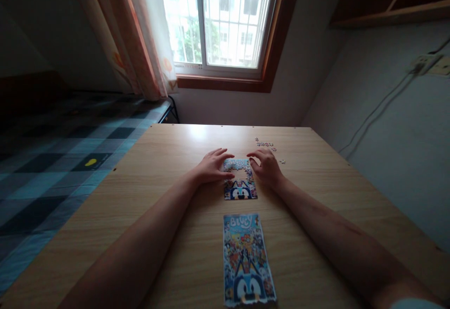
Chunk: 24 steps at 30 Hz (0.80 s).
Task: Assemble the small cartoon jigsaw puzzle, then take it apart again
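A partly assembled jigsaw puzzle (241, 192) lies flat on the table, with a gap of bare wood in its middle. My left hand (213, 166) rests at its left edge, thumb and fingers spread apart around that side. On the opposite side, my right hand (265, 164) curves over the upper right edge, its thumb and index finger apart and nothing visible between them. Loose puzzle pieces (265, 144) lie beyond my right hand, and a single piece (282, 162) sits to its right. Nearer to me is a printed reference picture (246, 257) of the same cartoon design, marked "Bluey".
The wooden table (168, 252) reaches toward the wall below a barred window (228, 23). A bed with a checked cover (70, 145) stands along the left, beside a curtain (130, 32). On the right wall, a cable (379, 100) hangs from a socket (425, 64).
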Each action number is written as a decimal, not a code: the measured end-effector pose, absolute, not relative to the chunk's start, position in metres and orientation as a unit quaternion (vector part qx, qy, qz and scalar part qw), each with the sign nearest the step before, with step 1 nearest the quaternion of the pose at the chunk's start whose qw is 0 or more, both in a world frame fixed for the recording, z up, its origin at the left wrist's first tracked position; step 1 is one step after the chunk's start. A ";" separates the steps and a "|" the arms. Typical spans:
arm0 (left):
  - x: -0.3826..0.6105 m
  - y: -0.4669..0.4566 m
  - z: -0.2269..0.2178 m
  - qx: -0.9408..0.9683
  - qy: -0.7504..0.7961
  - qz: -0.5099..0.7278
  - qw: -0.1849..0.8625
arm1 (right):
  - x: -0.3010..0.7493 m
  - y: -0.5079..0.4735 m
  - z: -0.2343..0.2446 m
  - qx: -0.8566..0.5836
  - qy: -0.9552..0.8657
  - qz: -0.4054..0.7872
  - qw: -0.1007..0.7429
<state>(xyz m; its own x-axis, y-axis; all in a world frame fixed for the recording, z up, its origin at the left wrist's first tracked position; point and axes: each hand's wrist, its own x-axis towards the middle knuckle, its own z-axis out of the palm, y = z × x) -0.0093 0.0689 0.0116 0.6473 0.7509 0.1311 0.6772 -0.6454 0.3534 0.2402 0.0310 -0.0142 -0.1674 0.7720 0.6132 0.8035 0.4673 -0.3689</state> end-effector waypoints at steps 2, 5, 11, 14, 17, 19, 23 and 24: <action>-0.008 0.068 0.011 0.902 0.389 0.132 0.133 | 0.240 0.032 -0.015 -0.513 -0.768 -0.019 0.383; -0.006 0.066 0.010 0.906 0.382 0.127 0.128 | 0.241 0.034 -0.016 -0.516 -0.770 -0.014 0.376; 0.001 0.065 0.008 0.913 0.376 0.108 0.119 | 0.245 0.036 -0.017 -0.528 -0.770 -0.002 0.358; 0.003 0.066 0.007 0.913 0.377 0.097 0.124 | 0.245 0.036 -0.017 -0.535 -0.771 0.004 0.344; 0.004 0.066 0.008 0.913 0.376 0.093 0.128 | 0.245 0.036 -0.017 -0.538 -0.772 0.005 0.338; 0.004 0.065 0.009 0.913 0.375 0.093 0.131 | 0.245 0.035 -0.016 -0.536 -0.773 0.003 0.339; 0.005 0.064 0.009 0.911 0.379 0.095 0.131 | 0.246 0.035 -0.016 -0.535 -0.780 0.001 0.325; 0.005 0.064 0.009 0.913 0.378 0.091 0.127 | 0.246 0.036 -0.017 -0.537 -0.781 0.000 0.319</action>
<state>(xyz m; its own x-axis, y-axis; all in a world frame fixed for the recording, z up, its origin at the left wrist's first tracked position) 0.0051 0.0643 0.0092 0.6976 0.7130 0.0706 0.6667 -0.6821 0.3006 0.2456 0.0357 -0.0166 -0.2201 0.8385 0.4986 0.8380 0.4241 -0.3434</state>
